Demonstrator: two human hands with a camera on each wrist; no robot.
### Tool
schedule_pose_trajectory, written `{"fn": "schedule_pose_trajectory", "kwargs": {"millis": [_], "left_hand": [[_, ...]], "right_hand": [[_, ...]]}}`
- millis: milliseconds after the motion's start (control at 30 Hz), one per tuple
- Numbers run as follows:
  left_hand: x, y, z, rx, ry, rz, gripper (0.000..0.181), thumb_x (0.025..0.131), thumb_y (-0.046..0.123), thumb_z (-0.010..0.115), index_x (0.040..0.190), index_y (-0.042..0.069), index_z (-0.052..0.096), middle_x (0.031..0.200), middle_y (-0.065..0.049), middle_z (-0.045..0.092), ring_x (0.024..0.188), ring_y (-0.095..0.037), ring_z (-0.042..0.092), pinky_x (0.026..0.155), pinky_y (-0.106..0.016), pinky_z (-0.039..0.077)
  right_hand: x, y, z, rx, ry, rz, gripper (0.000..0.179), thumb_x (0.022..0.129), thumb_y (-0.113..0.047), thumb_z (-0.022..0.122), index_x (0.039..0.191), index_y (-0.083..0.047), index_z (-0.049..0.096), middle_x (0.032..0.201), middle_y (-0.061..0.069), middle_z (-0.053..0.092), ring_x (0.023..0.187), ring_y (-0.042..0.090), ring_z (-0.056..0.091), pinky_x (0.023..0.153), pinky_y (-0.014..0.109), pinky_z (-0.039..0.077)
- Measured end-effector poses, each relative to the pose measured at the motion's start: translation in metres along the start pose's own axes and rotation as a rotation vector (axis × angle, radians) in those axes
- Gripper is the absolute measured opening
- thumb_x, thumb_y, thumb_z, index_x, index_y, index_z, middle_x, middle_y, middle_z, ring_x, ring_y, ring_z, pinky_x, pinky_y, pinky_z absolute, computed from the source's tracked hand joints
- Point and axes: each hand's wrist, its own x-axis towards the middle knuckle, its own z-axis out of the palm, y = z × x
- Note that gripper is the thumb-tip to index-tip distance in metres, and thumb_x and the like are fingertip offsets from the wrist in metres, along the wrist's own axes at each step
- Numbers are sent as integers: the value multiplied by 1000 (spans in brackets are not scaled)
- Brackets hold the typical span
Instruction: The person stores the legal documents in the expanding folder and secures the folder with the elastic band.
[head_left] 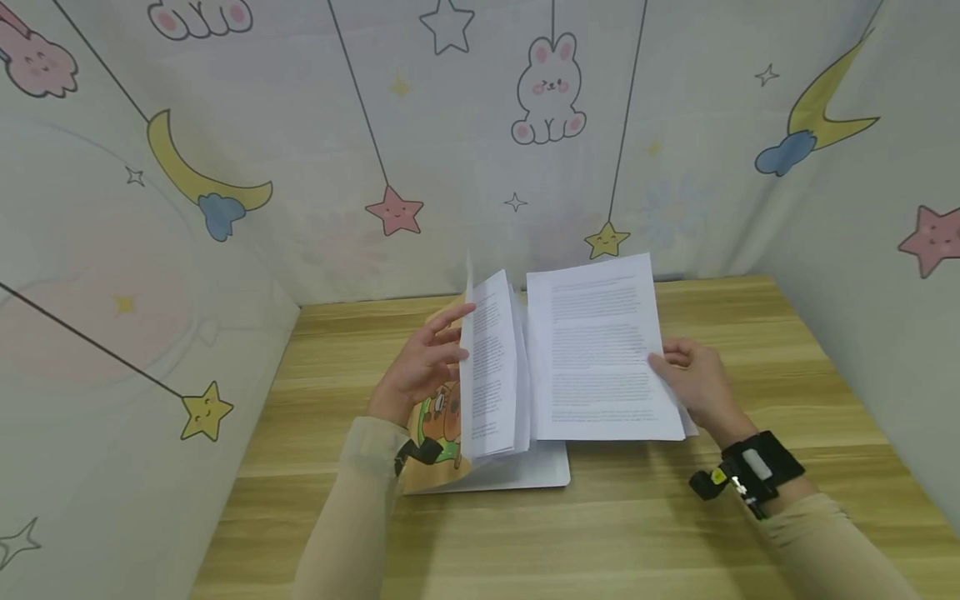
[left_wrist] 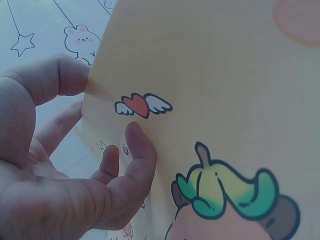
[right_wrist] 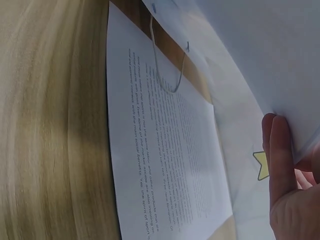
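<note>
1. Head view: I see a cartoon-covered folder (head_left: 441, 421) open on the wooden table (head_left: 637, 525).
2. Left hand (head_left: 422, 362), at the folder's left, pinches its raised cover (left_wrist: 225, 65).
3. Right hand (head_left: 697, 383), at the folder's right, pinches printed sheets (head_left: 596, 358).

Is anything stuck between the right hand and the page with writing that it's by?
No, nothing I can see. The right hand already pinches the page at its right edge, with the thumb on the printed side.

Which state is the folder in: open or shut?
Open. The folder shows printed pages, and the right hand holds some by the edge.
</note>
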Motion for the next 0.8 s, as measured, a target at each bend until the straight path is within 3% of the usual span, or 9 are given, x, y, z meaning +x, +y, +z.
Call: {"fn": "schedule_pose_trajectory", "kwargs": {"millis": [267,500,800], "left_hand": [[-1,1,3,2,32,-20,74,94,-12,56,162,9,37,149,-35,39,119,-41,49,80,-39,54],[-1,1,4,5,24,-16,73,95,-13,55,162,9,37,150,-35,37,119,-41,49,80,-38,54],[0,1,4,5,30,-20,70,95,-11,56,159,15,45,151,-34,38,121,-41,48,81,-39,54]], "right_hand": [[0,5,9,-19,-37,-3,44,105,-23,65,137,7,59,121,28,71,88,22,72,70,28,59],[0,5,15,-26,-64,-16,43,105,-23,65,136,7,59,121,27,72,89,21,72,70,27,58],[-1,-3,22,-52,-92,-11,43,105,-24,65,135,6,61,121,24,73,92,24,72,72,27,58]]}}
